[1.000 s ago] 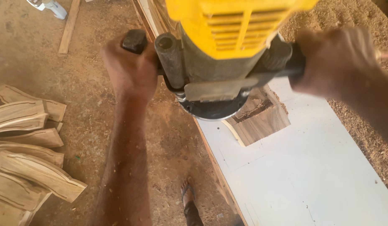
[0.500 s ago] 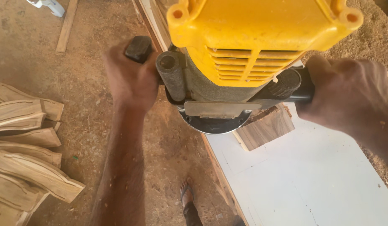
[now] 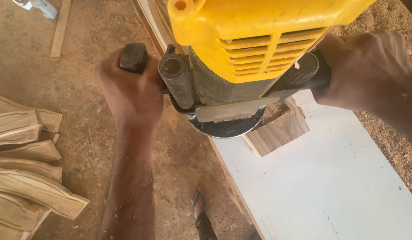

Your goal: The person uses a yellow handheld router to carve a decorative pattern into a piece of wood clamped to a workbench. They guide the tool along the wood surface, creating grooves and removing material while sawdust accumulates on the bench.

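Observation:
A big yellow plunge router [image 3: 255, 49] fills the upper middle of the head view. My left hand [image 3: 132, 89] grips its black left handle and my right hand [image 3: 370, 71] grips the right handle. The router's round metal base [image 3: 226, 126] rests on a dark wooden block [image 3: 279, 131]. Sawdust lies on the block's top. The block sits at the near-left edge of a white board [image 3: 335, 186]. The cutting bit is hidden under the base.
Several curved wooden pieces [image 3: 28, 173] are stacked on the dirt floor at the left. A thin wooden strip [image 3: 61, 29] lies at the top left. My foot [image 3: 201, 213] shows below the board's edge. Sawdust [image 3: 392, 133] covers the ground at the right.
The router and both hands look closer and larger now, with the yellow housing filling more of the view. The base has stayed on the wooden block.

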